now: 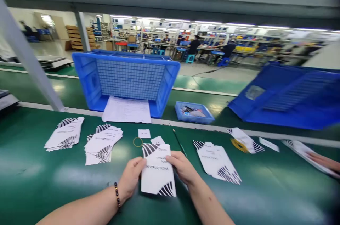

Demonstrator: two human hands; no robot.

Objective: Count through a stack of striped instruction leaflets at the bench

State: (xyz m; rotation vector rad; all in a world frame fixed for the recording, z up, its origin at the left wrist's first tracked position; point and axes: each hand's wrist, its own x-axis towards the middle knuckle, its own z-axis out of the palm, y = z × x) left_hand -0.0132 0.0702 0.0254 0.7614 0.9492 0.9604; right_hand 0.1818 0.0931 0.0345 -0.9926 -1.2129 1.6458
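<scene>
Both my hands hold an instruction booklet [157, 177], white with black stripes at two corners, just above the green table. My left hand [130, 175] grips its left edge, thumb on the front. At the upper right edge, my right hand [183, 168] pinches it the same way. Left of my hands lie two fanned piles of like booklets, a near pile [102, 143] and a far pile [65, 134]. Another spread pile of booklets [216, 159] rests to the right. Behind the held booklet are a small white card [144, 133], a rubber band [137, 142] and a pencil [179, 142].
A blue crate [130, 76] lies tipped on its side with a printed sheet [127, 110] at its mouth. Beside it sits a small blue tray [195, 112]. Yellow rubber bands [239, 146] lie farther right. Another person's hand [325, 162] touches papers at the right edge.
</scene>
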